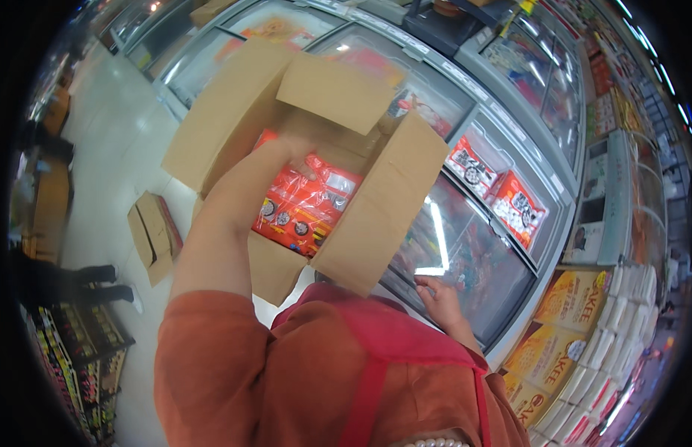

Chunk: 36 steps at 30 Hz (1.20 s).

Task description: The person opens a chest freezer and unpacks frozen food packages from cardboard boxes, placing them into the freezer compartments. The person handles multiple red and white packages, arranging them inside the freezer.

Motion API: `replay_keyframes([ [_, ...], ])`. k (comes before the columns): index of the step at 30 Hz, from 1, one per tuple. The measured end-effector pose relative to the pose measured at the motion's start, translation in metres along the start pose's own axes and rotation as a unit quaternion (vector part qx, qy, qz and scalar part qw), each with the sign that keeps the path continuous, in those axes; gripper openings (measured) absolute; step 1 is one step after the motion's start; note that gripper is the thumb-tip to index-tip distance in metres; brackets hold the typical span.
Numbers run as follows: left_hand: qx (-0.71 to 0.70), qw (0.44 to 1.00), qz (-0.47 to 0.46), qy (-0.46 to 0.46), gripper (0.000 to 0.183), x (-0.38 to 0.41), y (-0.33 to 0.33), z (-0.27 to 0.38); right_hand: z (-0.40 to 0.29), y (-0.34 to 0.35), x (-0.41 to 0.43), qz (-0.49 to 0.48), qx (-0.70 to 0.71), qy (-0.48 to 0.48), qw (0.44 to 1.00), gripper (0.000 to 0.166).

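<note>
My left hand (299,152), blurred, reaches into an open cardboard box (379,207) with its flaps spread. Its fingers touch the upper edge of a red plastic bag of packaged food (309,207) inside. How firmly they grip cannot be made out. The box is at the edge of a chest freezer, and what supports it from below is hidden. To the right, my right hand (439,302) is beside the near edge of the freezer's sliding glass lid (463,268), fingers loosely bent and holding nothing.
Red and white food bags (519,209) lie in the freezer's uncovered section. A flattened carton (153,232) is on the tiled floor at left, near another person's legs (94,285). Stacked yellow cartons (563,318) stand at right.
</note>
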<state>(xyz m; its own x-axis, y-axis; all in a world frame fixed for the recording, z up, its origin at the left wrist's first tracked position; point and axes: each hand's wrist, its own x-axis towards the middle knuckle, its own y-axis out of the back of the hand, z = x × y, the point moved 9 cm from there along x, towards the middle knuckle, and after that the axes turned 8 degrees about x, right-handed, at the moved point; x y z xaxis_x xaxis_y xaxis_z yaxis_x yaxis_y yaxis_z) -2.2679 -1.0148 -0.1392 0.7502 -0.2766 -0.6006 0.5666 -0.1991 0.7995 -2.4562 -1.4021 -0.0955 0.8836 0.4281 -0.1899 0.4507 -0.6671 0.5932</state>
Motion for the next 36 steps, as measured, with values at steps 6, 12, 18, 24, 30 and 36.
replay_keyframes([
  [6,-0.026,0.997,0.076,0.023,0.066,-0.019,0.024,0.011,0.015,-0.015,-0.029,0.058,0.043,-0.048,0.996,0.024],
  [12,-0.021,0.986,0.164,-0.006,0.046,-0.061,0.054,0.024,0.012,-0.012,-0.025,0.036,0.018,-0.063,0.997,0.024],
  [18,0.011,0.927,0.375,-0.017,0.029,-0.172,0.124,0.059,-0.005,0.01,0.0,0.032,-0.02,-0.01,0.999,0.025],
  [24,-0.005,0.85,0.527,0.011,0.027,-0.243,0.202,0.065,-0.051,0.041,0.046,0.073,0.094,0.04,0.992,0.028],
  [30,-0.141,0.789,0.589,-0.104,0.025,-0.271,0.271,0.107,-0.023,0.034,0.097,0.073,0.529,-0.003,0.845,0.045],
  [36,-0.414,0.758,0.484,-0.14,0.02,-0.21,0.254,0.131,-0.085,0.065,0.107,-0.063,0.814,0.125,0.564,0.054],
])
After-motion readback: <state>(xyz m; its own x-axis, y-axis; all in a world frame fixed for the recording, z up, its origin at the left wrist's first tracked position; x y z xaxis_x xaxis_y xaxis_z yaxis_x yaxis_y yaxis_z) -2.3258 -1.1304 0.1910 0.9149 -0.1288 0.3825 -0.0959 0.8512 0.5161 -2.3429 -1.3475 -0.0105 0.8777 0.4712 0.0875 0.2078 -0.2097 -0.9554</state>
